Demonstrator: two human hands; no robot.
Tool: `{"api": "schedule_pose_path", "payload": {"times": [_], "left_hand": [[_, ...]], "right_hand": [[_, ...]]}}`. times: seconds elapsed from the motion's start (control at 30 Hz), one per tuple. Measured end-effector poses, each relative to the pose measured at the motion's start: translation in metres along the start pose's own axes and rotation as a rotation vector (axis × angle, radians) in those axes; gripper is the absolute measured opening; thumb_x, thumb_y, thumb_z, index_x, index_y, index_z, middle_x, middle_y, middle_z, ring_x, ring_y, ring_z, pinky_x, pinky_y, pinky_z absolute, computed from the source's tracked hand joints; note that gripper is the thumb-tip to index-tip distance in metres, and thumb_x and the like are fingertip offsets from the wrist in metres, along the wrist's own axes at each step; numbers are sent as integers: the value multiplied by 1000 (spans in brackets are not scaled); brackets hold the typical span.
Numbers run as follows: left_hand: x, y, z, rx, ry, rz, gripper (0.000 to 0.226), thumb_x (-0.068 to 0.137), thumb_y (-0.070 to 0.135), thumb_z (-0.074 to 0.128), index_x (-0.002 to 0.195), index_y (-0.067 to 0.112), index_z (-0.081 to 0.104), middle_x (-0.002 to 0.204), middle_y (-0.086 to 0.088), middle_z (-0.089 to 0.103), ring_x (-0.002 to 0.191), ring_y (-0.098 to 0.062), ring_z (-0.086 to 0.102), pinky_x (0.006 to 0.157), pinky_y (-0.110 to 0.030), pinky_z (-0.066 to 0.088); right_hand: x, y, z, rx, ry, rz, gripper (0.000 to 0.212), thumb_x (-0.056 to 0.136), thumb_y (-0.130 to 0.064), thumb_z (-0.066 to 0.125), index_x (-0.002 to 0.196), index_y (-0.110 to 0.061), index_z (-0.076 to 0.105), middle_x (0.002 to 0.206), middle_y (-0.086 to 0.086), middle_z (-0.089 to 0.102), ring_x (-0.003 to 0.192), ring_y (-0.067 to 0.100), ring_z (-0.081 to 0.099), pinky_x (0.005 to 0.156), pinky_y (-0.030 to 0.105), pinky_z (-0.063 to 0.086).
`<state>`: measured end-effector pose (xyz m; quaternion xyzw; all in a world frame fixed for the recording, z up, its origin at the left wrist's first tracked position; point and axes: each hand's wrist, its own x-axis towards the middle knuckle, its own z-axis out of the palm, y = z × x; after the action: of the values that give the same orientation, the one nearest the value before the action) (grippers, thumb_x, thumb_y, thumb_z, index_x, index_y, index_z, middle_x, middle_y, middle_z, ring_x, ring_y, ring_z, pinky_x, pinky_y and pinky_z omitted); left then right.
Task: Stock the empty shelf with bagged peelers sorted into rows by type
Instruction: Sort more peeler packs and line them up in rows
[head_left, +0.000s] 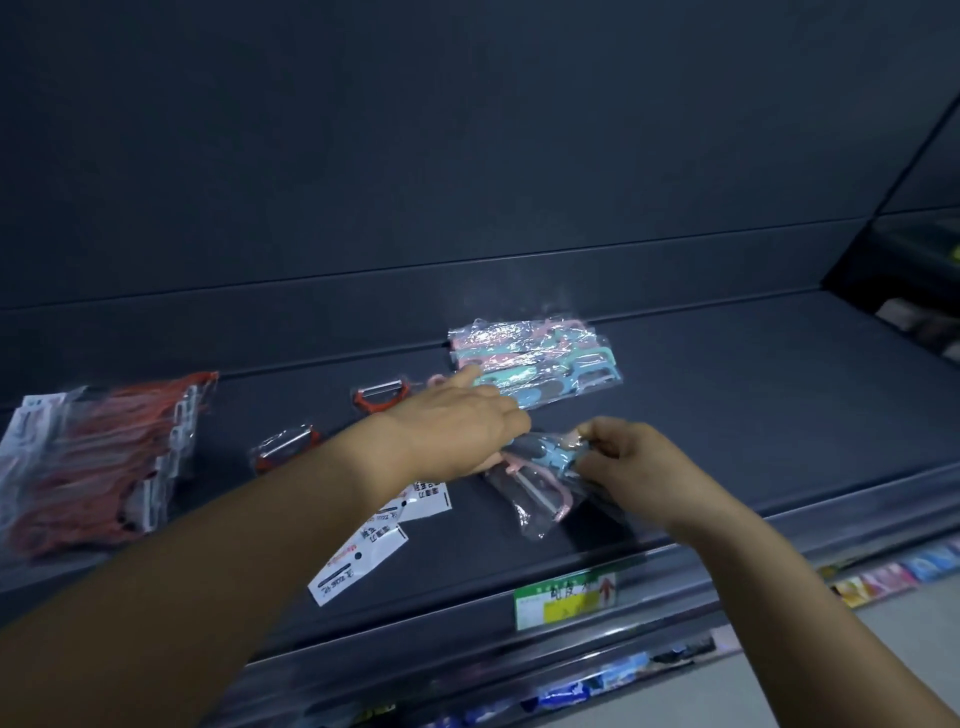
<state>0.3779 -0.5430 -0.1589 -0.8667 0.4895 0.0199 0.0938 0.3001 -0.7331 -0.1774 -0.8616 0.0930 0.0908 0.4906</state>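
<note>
On the dark matte shelf (727, 395), the right hand (631, 462) pinches crinkly clear bags of pastel peelers (540, 478) beside the flat, open-fingered left hand (452, 431), glossy stacked pastel peeler bags (535, 364) just beyond.

On the dark shelf (727, 395), the left hand (457, 431) reaches across with straight fingers toward a stack of pastel bagged peelers (535, 364), while the right hand (634, 462) pinches a small bunch of bagged peelers (535, 483) lying near the front. A pile of orange bagged peelers (98, 457) lies at the far left, well apart, with two single orange ones (379, 397) between the piles. A green price label (566, 597) sits on the shelf's front edge.
</note>
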Motion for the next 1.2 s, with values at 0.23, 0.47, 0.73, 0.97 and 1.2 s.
{"api": "schedule_pose_path", "payload": {"times": [0.23, 0.47, 0.73, 0.97, 1.2], "left_hand": [[30, 11, -16, -21, 20, -192, 32, 99, 29, 43, 125, 11, 48, 119, -6, 55, 111, -27, 54, 95, -37, 39], [85, 25, 2, -39, 71, -431, 30, 91, 8, 56, 120, 6, 48, 120, -10, 44, 109, -29, 51, 78, -41, 48], [110, 27, 17, -57, 135, -567, 35, 89, 19, 62, 121, 12, 49, 120, -5, 49, 113, -24, 49, 83, -34, 46], [82, 33, 22, -46, 392, -531, 34, 47, 17, 89, 72, 13, 66, 71, -1, 61, 65, -24, 62, 54, -30, 52], [70, 37, 35, -144, 389, -586, 41, 43, 22, 93, 75, 14, 68, 73, 0, 61, 67, -23, 62, 49, -31, 52]], "right_hand": [[39, 10, -47, -125, 141, -23, 16, 84, -11, 64, 72, -22, 62, 64, -3, 59, 58, 12, 50, 56, 24, 40], [82, 28, -82, -208, 195, -59, 8, 84, -14, 64, 83, -22, 63, 74, -6, 62, 70, 14, 57, 62, 22, 40], [115, 41, -94, -181, 169, -106, 11, 83, -11, 63, 88, -21, 63, 76, -6, 62, 66, 10, 54, 56, 14, 37], [109, 44, -92, 35, -25, -167, 17, 87, -8, 64, 73, -18, 62, 58, -6, 57, 50, 8, 49, 52, 22, 40], [109, 51, -71, -12, 45, -168, 15, 82, -12, 70, 72, -19, 62, 61, -7, 62, 53, 9, 53, 58, 25, 44]]}}
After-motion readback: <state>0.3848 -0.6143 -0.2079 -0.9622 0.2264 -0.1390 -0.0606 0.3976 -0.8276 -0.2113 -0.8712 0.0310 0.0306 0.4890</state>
